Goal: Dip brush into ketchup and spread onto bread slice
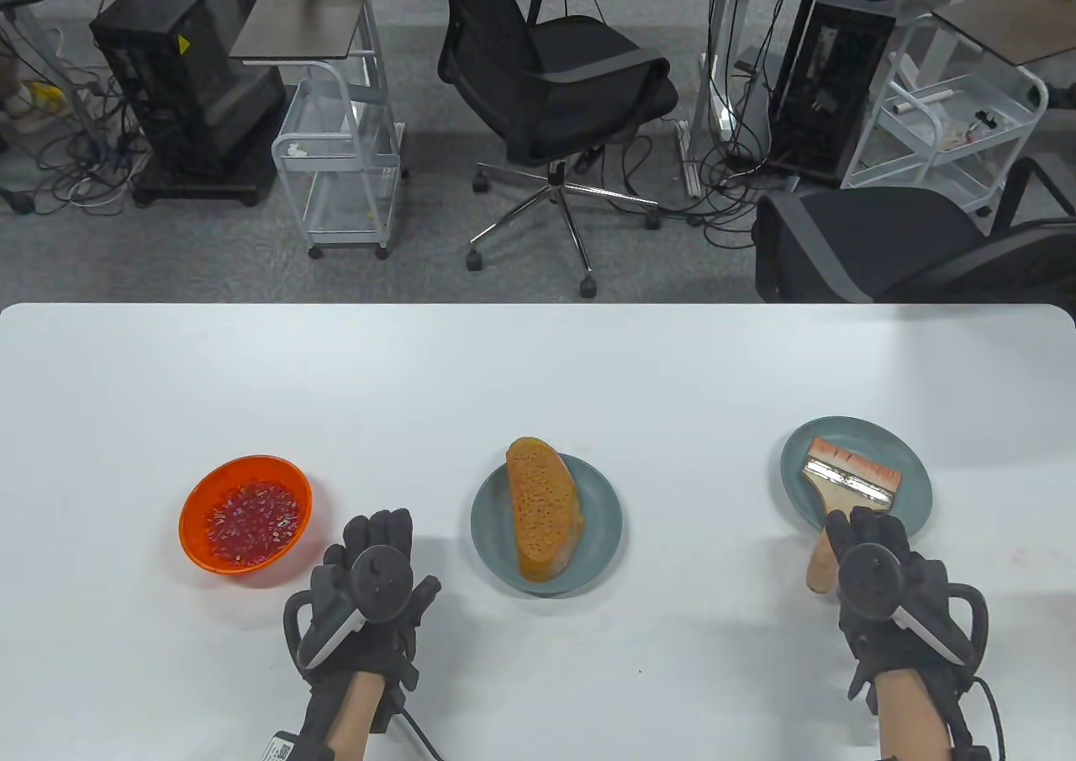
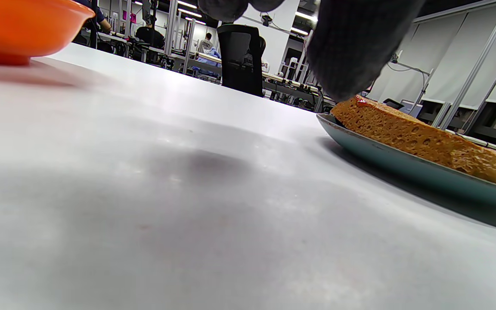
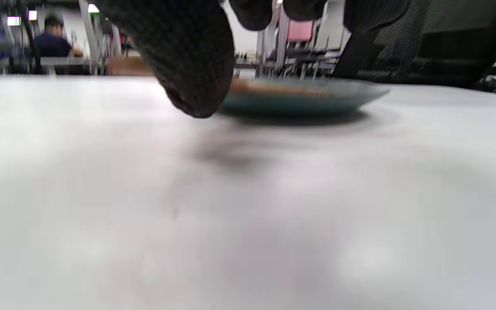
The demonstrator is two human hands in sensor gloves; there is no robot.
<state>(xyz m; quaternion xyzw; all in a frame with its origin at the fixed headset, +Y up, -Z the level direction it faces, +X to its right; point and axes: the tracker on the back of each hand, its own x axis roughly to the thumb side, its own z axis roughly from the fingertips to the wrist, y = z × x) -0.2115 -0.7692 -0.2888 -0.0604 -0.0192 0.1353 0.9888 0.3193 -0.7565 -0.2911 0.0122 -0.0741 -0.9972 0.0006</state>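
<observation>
White table (image 1: pixel 538 357), left hand (image 1: pixel 370 593) spread flat, right hand (image 1: pixel 874 580) over brush (image 1: pixel 845 492) handle (grip unclear)

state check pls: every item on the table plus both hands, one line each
orange bowl: upright on the table, red ketchup inside.
bread slice: lying flat on the middle plate, surface looks unspread.
brush: lying on the right plate, bristles reddish, handle overhanging the rim.
left hand: holds nothing, fingers spread over the table.
right hand: over the brush handle; grip not confirmable.
</observation>
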